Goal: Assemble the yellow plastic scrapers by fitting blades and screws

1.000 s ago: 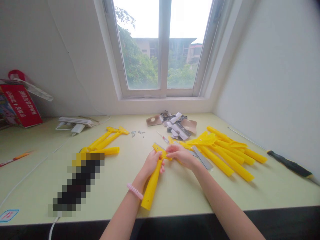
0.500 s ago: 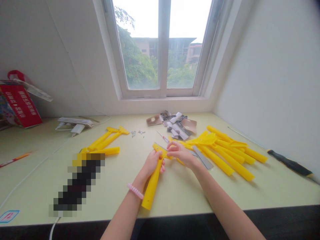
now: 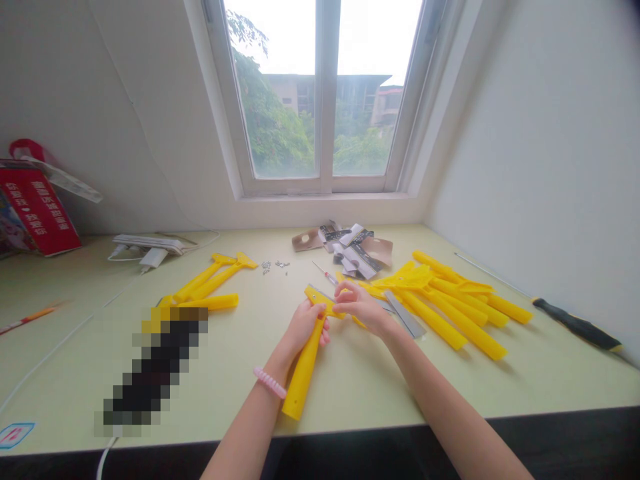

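Note:
My left hand [image 3: 302, 327] is wrapped round the neck of a yellow scraper [image 3: 303, 377], whose handle points down toward the table's front edge. At the right side of the scraper's head, my right hand [image 3: 361, 308] has its fingers bent and pinched; whatever is between the fingertips is too small to make out. Metal blades [image 3: 404, 315] lie just right of my right hand, beside a pile of yellow scrapers [image 3: 450, 300]. A small screwdriver [image 3: 329, 276] rests behind my hands. Small screws [image 3: 267, 267] are scattered to its left.
More yellow scrapers [image 3: 213, 277] lie at the left, near a pixelated dark object [image 3: 155, 367] with a cable. Cardboard sleeves [image 3: 356, 250] sit below the window. A long black-handled screwdriver [image 3: 577, 325] is at the right, a power strip [image 3: 149, 244] at the back left.
The view has shifted very slightly. Both hands and the held scraper keep nearly the same pose.

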Motion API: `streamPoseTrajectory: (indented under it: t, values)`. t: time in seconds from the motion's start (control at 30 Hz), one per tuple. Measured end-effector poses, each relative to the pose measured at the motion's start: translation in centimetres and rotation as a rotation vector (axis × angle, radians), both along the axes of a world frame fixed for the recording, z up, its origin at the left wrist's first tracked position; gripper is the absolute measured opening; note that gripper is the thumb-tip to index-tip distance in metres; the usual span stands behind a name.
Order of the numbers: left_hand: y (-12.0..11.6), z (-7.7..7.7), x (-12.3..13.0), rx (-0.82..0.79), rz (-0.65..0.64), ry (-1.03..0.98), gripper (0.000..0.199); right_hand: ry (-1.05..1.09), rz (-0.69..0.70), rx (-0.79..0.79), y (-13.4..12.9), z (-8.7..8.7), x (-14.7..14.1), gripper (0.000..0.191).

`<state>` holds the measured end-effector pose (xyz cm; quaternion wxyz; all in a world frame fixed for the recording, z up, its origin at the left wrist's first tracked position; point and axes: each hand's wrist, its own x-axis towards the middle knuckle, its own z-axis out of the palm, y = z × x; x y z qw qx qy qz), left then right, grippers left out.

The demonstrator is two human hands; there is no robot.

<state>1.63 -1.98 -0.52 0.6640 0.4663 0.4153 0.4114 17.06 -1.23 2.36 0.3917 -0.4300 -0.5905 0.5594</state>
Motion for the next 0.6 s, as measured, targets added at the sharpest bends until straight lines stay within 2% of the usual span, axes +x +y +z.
streamPoseTrajectory:
  t: [0.13, 0.4, 0.6]
  values:
    - [0.0, 0.0, 0.0, -0.003, 0.011, -0.002, 0.018, 0.004, -0.001, 0.007, 0.0, 0.0, -0.2, 0.025]
    - [0.1, 0.1, 0.1, -0.006, 0.040, -0.009, 0.020, -0.054, 0.042, 0.019, 0.1, 0.1, -0.2, 0.028]
    - [0.3, 0.0, 0.2, -0.036, 0.070, -0.018, 0.019, -0.216, -0.214, 0.254, 2.0, 1.0, 0.0, 0.018]
